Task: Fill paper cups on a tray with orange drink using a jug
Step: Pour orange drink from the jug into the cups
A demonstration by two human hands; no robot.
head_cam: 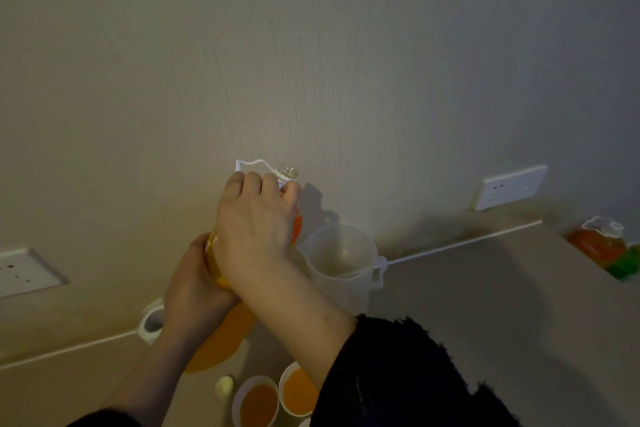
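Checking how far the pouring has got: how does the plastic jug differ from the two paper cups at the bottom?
The jug looks empty; the two cups hold orange drink. The jug is translucent with a side handle; the cups are white, without handles. The jug is clearly larger than the cups. All stand upright, open-topped.

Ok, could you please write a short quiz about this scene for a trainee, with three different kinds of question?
1. True or false: the jug looks empty.
2. The right hand grips the bottle at: A its neck end; B its base; C its cap.
3. How many paper cups visibly hold orange drink?
Key: 1 true; 2 A; 3 two.
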